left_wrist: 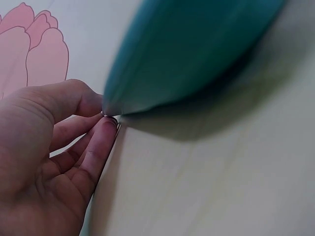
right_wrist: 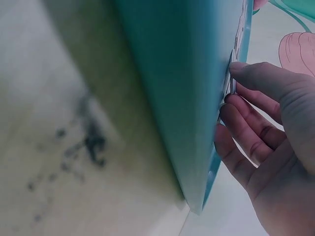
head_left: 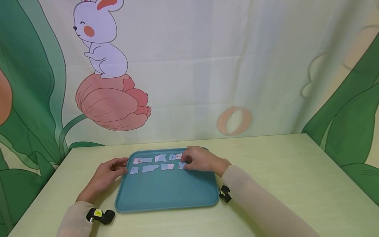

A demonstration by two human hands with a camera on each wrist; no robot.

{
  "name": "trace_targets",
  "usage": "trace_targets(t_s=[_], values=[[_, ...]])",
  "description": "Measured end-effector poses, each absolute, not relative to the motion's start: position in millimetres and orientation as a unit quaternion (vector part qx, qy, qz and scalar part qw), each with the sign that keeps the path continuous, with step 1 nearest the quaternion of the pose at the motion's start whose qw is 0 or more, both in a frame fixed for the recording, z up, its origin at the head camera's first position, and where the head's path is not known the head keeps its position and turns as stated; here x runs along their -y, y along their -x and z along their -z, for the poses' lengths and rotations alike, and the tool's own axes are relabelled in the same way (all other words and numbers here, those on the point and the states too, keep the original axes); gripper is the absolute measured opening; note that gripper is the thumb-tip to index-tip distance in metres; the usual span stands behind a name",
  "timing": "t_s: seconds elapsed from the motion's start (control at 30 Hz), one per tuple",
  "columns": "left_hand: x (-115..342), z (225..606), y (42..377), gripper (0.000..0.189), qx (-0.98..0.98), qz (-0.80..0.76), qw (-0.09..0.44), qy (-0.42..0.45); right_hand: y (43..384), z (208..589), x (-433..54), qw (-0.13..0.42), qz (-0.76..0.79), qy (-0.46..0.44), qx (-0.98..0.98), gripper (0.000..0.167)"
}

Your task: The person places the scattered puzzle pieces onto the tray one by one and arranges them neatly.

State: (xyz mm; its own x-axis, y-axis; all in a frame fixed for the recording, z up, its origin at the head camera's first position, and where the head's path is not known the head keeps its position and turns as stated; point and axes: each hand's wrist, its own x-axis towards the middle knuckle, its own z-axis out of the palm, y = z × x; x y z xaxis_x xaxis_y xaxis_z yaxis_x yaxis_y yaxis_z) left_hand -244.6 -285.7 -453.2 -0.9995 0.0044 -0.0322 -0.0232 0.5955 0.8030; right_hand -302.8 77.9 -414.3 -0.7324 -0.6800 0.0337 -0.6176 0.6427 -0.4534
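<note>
A blue-green tray (head_left: 168,194) lies on the table, with several torn paper pieces (head_left: 150,168) in two rows across its far half. The pieces are pale blue, some with pink or white parts. My left hand (head_left: 105,172) is at the tray's left rim; in the left wrist view its thumb (left_wrist: 91,101) and fingertips meet at the rim. My right hand (head_left: 198,159) is over the right end of the rows. It pinches a small torn paper piece (head_left: 181,165) between thumb and fingers, close to the tray's surface. The hand partly hides that piece.
A pale wooden table (head_left: 281,184) extends on both sides of the tray. Behind it hangs a curtain (head_left: 183,82) printed with a rabbit, a flower and leaves. Black wrist devices (head_left: 100,216) are worn on both sleeves.
</note>
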Motion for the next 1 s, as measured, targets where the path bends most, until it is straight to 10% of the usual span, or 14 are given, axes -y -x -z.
trace_targets(t_s=[1.0], values=[[280,454,249,0.053,-0.893,-0.450,0.019,-0.008,290,423,-103,0.023,0.324,0.357,-0.876,0.022]])
